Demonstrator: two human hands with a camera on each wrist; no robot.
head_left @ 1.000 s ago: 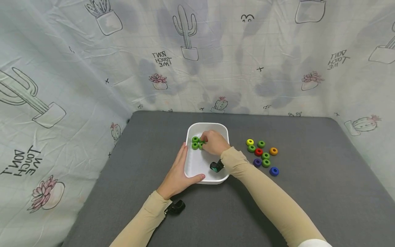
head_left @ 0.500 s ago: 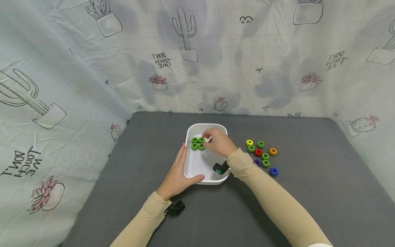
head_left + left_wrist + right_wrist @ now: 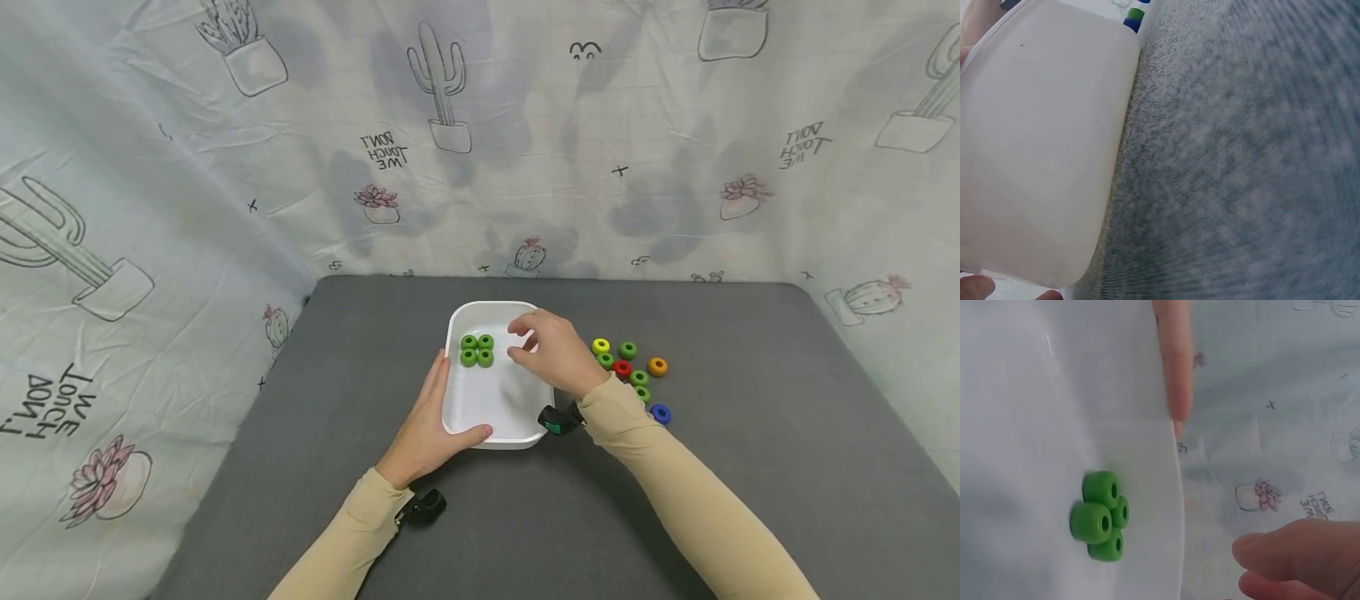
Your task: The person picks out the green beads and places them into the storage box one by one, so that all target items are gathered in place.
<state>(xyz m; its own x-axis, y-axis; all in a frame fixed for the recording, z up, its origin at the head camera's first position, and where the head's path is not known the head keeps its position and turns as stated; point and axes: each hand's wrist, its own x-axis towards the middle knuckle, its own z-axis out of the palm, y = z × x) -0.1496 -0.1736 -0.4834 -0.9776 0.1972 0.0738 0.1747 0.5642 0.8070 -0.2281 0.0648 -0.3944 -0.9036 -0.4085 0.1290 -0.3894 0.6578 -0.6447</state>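
A white rectangular tray point(image 3: 480, 408) stands on the grey table. Inside it, toward the far left, several green ring-shaped beads point(image 3: 485, 357) sit close together in a square; the right wrist view shows the holes of these green beads point(image 3: 1091, 522). My left hand point(image 3: 423, 425) rests against the tray's near left corner, fingers straight along the left wall and thumb over the near rim. Above the tray's right side is my right hand point(image 3: 558, 354), its thumb and index finger apart with nothing between them. In the left wrist view the tray's outer wall point(image 3: 1047, 137) fills the left part.
Right of the tray lie loose beads: a yellow one point(image 3: 601, 347), a red one point(image 3: 622, 368), an orange one point(image 3: 657, 367), a blue one point(image 3: 661, 414) and several green ones point(image 3: 628, 350). My right forearm hides part of this group. A patterned curtain point(image 3: 510, 167) hangs behind the table.
My right hand has let go of the green beads, its fingers spreading, and moved right toward the tray's right rim. The left hand stays at the tray's corner.
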